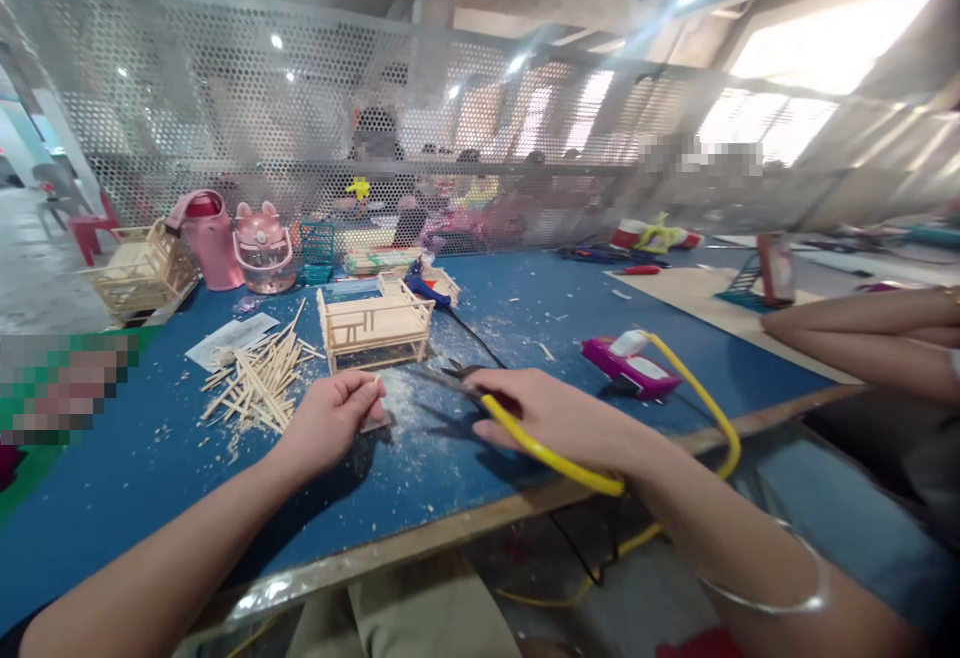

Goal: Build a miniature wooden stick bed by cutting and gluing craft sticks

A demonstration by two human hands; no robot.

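My left hand [330, 420] is closed in a pinch on a short wooden stick piece [373, 408], held just above the blue table [150, 458]. My right hand [547, 416] is wrapped round the handles of dark scissors [457, 374], whose blades point left toward the stick. A yellow cable [697, 408] loops over my right wrist. Just beyond my hands stands a small bed-like frame built of wooden sticks [375, 323]. A pile of loose wooden sticks [259, 378] lies left of it.
A purple phone-like device [628, 366] lies right of my hand. A blue glue gun [427, 288], pink bottle [206, 238], pink jug [262, 248] and another stick model [142, 273] stand further back. Another person's arms [862, 338] rest at right. A perforated metal screen [450, 138] backs the table.
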